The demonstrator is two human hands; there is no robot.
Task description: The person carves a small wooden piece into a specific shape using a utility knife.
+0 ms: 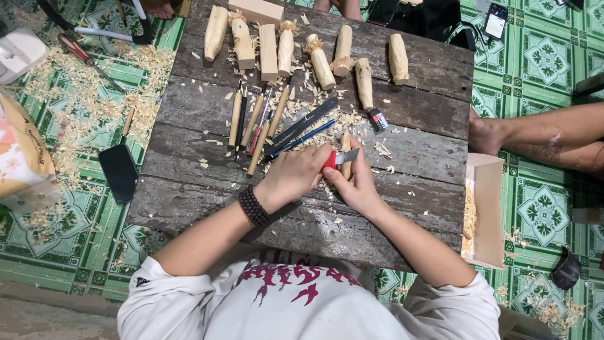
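Left hand (301,171): closed around the red handle of a utility knife (338,158), blade pointing right, over the middle of the bench (189,195). Dark bead bracelet (253,206) on the left wrist.

Right hand (355,182): closed around a small wooden piece (345,146), held upright, upper end showing above the fingers and touching the knife blade. Both hands pressed together, just above the bench surface.

Bench: weathered grey planks, scattered with pale wood shavings (327,123), thickest just beyond the hands.

Far edge: row of rough-carved wooden blanks (321,63), some with curled fibres at the top, lying side by side, with a rectangular wooden block (256,11) behind them.

Centre left, just left of the hands: set of carving tools with wooden handles (251,123), laid parallel. Beside them a dark flat ruler-like strip (301,126) and a blue pen (302,140), both lying diagonally, near ends close to the left hand.

Right edge of the bench: open cardboard box (487,182) holding shavings.

Floor: green patterned mat (541,56), more shavings to the left, a black flat tool (118,170) with a wooden handle lying near the bench's left side. Forearm of another person (553,135) resting at far right, well apart from the working hands.
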